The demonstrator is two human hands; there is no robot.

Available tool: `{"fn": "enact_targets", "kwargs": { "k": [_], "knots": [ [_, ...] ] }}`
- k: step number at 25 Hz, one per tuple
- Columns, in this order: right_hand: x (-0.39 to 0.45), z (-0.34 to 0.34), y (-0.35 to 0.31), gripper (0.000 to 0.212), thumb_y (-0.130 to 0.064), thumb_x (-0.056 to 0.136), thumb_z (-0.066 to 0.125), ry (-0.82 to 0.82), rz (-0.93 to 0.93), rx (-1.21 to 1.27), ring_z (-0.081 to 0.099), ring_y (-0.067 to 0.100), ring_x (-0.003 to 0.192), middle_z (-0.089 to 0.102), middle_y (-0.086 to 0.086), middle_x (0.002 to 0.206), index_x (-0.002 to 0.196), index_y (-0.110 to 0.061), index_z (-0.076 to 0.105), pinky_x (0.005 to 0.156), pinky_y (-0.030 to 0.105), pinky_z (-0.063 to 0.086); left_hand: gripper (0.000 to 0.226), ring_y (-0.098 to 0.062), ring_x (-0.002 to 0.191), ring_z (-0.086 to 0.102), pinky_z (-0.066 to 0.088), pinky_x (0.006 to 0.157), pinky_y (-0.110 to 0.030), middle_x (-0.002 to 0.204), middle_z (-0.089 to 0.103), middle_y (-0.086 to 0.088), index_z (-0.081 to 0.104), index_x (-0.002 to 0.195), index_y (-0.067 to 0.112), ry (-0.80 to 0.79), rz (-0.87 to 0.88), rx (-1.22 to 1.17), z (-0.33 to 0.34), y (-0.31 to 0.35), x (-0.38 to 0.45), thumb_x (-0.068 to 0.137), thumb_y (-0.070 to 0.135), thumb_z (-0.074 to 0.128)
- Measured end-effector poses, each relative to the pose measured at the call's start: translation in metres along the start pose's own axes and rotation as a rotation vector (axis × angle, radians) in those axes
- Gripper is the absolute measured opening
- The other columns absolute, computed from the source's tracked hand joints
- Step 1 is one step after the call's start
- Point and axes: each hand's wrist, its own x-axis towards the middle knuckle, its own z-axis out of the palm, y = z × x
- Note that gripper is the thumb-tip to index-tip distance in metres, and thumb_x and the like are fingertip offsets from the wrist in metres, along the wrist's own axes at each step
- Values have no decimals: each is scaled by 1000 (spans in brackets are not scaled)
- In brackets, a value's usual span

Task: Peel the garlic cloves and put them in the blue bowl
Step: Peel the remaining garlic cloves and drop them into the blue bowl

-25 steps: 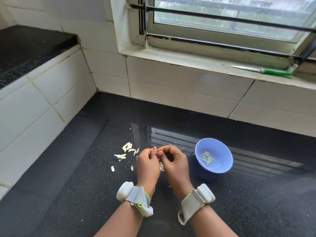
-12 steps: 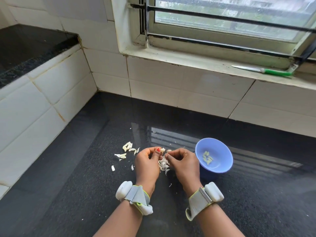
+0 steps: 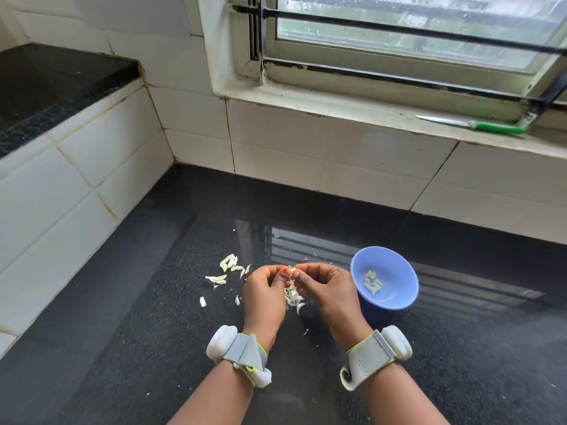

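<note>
Fingers (image 3: 283,273) of the left hand (image 3: 264,297) and right hand (image 3: 326,289) pinch one small white garlic clove (image 3: 291,270) above the black speckled stone counter (image 3: 138,317), beside the round blue plastic bowl (image 3: 395,297) holding peeled cloves (image 3: 372,282); papery skins (image 3: 294,297) lie below.

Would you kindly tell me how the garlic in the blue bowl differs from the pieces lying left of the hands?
The garlic in the blue bowl looks yellowish and bare; the pieces on the counter look whiter. The bowl's lie clustered together; the counter's are scattered. Both are small and slender.
</note>
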Motion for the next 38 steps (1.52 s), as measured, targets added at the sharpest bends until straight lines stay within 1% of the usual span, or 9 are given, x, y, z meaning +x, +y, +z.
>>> {"fn": "enact_targets", "kwargs": {
  "k": [6, 10, 13, 19, 22, 26, 31, 34, 38],
  "knots": [
    [-3, 2, 2, 3, -21, 82, 76, 59, -194, -267, 71, 15, 72, 74, -5, 75, 84, -23, 76, 72, 36, 61, 10, -16, 75, 66, 55, 75, -40, 75, 68, 3, 66, 81, 20, 51, 48, 54, 0, -2, -2, 89, 14, 63],
    [5, 0, -1, 7, -13, 88, 68, -33, -30, 43, 64, 18, 71, 71, 5, 75, 84, -12, 73, 72, 33, 56, 17, -15, 75, 68, 54, 73, -33, 75, 71, 0, 67, 75, 20, -86, 28, -41, 1, 4, -4, 89, 11, 62],
    [9, 0, -4, 15, -20, 83, 69, -34, 82, 279, 59, 16, 70, 67, 6, 75, 89, -6, 72, 67, 25, 52, 15, -19, 78, 69, 55, 76, -33, 77, 73, -4, 71, 78, 16, -137, -9, -125, 4, 2, -5, 89, 12, 62],
    [2, 0, 1, 22, -15, 83, 66, -3, 143, 336, 68, 16, 76, 72, 12, 88, 101, -4, 69, 69, 23, 57, 9, -11, 67, 61, 51, 61, -17, 76, 70, -5, 68, 84, 11, -43, -82, -199, 5, 3, -2, 90, 10, 61],
    [1, 1, 0, 13, -5, 86, 66, 44, 135, 328, 69, 18, 77, 73, 13, 86, 98, -2, 68, 68, 24, 58, 9, -13, 70, 65, 53, 66, -22, 76, 71, -4, 70, 86, 10, -68, -58, -125, 4, -1, -2, 89, 15, 64],
    [1, 5, -3, 9, -3, 89, 65, 62, 79, 231, 71, 18, 73, 74, 13, 83, 95, -3, 71, 66, 23, 58, 12, -15, 76, 66, 49, 66, -18, 78, 70, 1, 71, 85, 10, -53, 38, 22, 2, -3, -3, 89, 18, 63],
    [4, 4, -6, 12, -8, 91, 64, -10, 5, 103, 72, 19, 78, 75, 13, 86, 99, -6, 73, 71, 26, 59, 8, -12, 74, 53, 33, 64, -18, 83, 63, 1, 67, 81, 10, 26, 340, 325, -4, 1, -1, 87, 8, 62],
    [8, -3, -6, 13, -9, 91, 62, -91, 77, 129, 69, 17, 74, 74, 13, 84, 97, -4, 73, 67, 23, 56, 11, -17, 77, 56, 40, 67, -25, 84, 61, 1, 63, 80, 12, 0, 469, 411, -3, -3, 0, 84, 3, 62],
    [9, -6, -4, 15, -4, 94, 56, -122, 169, 237, 65, 13, 67, 69, 13, 82, 99, -2, 69, 65, 20, 56, 10, -19, 77, 56, 44, 68, -32, 85, 60, 1, 62, 80, 14, -11, 483, 437, 0, -5, -1, 86, 6, 60]
  ]
}}
